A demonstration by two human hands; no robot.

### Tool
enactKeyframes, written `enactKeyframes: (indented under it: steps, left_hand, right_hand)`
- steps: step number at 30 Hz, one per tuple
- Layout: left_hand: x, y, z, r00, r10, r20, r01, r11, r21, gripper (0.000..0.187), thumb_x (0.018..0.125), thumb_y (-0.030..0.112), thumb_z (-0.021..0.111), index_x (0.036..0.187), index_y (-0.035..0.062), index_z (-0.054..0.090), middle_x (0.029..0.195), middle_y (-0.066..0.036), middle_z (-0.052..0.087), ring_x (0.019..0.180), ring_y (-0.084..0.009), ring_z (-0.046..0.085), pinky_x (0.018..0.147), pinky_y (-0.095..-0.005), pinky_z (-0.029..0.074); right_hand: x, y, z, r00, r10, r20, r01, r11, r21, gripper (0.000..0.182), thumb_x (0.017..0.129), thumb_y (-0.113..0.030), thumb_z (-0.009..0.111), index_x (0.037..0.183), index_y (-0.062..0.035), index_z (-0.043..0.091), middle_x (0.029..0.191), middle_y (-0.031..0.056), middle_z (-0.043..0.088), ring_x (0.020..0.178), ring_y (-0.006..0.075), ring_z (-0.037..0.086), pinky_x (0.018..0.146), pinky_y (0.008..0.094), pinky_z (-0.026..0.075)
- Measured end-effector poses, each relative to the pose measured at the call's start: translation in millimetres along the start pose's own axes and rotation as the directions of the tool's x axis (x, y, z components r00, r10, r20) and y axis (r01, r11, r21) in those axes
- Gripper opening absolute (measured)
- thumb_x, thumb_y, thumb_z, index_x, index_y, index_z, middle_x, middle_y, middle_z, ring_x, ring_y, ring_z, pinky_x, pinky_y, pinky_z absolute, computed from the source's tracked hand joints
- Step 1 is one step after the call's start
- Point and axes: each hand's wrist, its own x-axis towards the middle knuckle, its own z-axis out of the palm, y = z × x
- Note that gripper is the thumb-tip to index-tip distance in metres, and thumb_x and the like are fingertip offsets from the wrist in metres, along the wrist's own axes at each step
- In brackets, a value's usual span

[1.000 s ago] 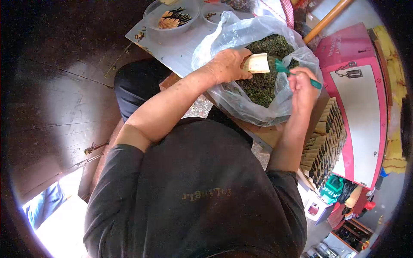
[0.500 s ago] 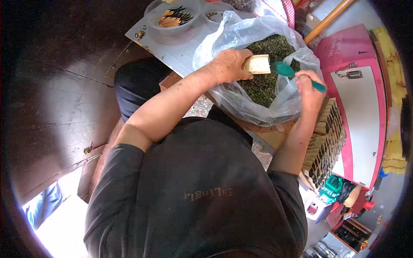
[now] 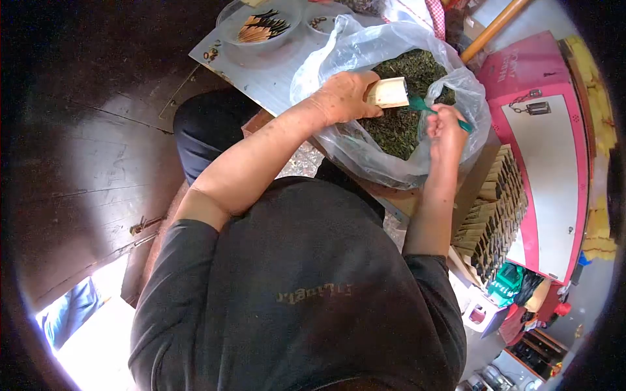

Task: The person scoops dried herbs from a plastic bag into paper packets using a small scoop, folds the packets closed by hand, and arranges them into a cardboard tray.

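Observation:
My left hand (image 3: 349, 98) grips a small cream-coloured paper packet (image 3: 390, 93), its mouth turned to the right. In my right hand (image 3: 447, 125) is a green plastic spoon (image 3: 424, 105), its bowl against the packet's mouth; whether it goes inside is hard to see. Under both hands lies a heap of dark green dried leaves (image 3: 399, 135), loose tea by its look. The leaves fill an open clear plastic bag (image 3: 339, 58) with its rim folded outward.
A clear round tub (image 3: 225, 32) holding several folded paper pieces stands on the grey table (image 3: 254, 72). Several packets are stacked in rows (image 3: 492, 215) at the right. Beyond them is a pink-and-white cabinet (image 3: 544, 150) with a padlock. A wooden pole (image 3: 492, 29) slants at upper right.
My right hand has moved left and tipped the spoon toward the packet, so its bowl now meets the packet's mouth. My left hand has barely shifted.

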Motion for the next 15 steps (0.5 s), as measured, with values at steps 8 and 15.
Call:
enactKeyframes:
  steps: [8,15]
  left_hand:
    - [-0.4,0.3,0.4,1.000,0.021,-0.009,-0.021,0.999,0.039,0.056,0.071,0.032,0.078,0.115,0.0055,0.057,0.095,-0.016,0.067,0.093,-0.0325,0.064,0.084,-0.0382,0.049]
    - [-0.2,0.8,0.9,1.000,0.027,0.013,-0.028,0.999,0.045,0.055,0.070,0.031,0.079,0.114,0.0062,0.058,0.095,-0.016,0.067,0.092,-0.0331,0.064,0.083,-0.0390,0.049]
  right_hand:
    - [3.4,-27.8,-26.5,0.982,-0.155,0.108,0.137,0.978,0.159,0.016,0.080,-0.011,0.056,0.085,0.0020,0.064,0.063,0.0108,0.059,0.045,0.0153,0.047,0.042,0.0266,0.037]
    - [-26.1,-44.3,34.9,0.934,-0.220,0.281,0.288,0.929,-0.231,0.013,0.079,-0.009,0.058,0.080,0.0018,0.066,0.063,0.0063,0.058,0.049,0.0085,0.046,0.046,0.0214,0.034]
